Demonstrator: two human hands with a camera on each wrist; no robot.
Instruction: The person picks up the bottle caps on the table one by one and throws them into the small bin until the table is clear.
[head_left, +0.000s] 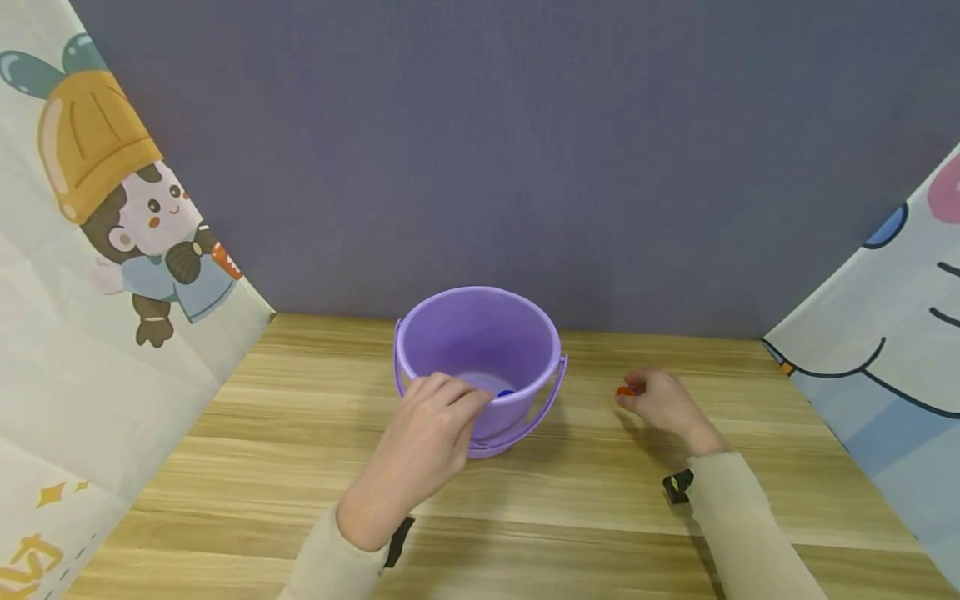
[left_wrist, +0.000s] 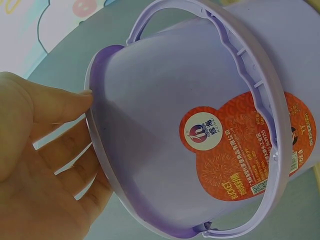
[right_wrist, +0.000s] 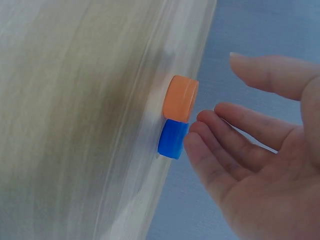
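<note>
A purple plastic bucket (head_left: pixel 517 408) stands upright on the table, its handle hanging down at the front. My left hand (head_left: pixel 435 429) grips the near rim, the thumb on the outside wall and the fingers inside. Part of a small blue thing (head_left: pixel 506 393) shows in the bottom of the bucket. To the right of the bucket, my right hand (head_left: pixel 663 404) is beside a small round orange cap (right_wrist: pixel 179 98) and a blue cap (right_wrist: pixel 173 139), which sit side by side on the table. Its fingertips reach the blue cap's side, with the thumb apart from both.
The wood-grain table (head_left: pixel 570 533) ends at a grey back panel (head_left: pixel 480 150). White cloths with cartoon prints hang along the left (head_left: pixel 112 275) and right sides. A red label (left_wrist: pixel 235 150) is on the bucket's wall.
</note>
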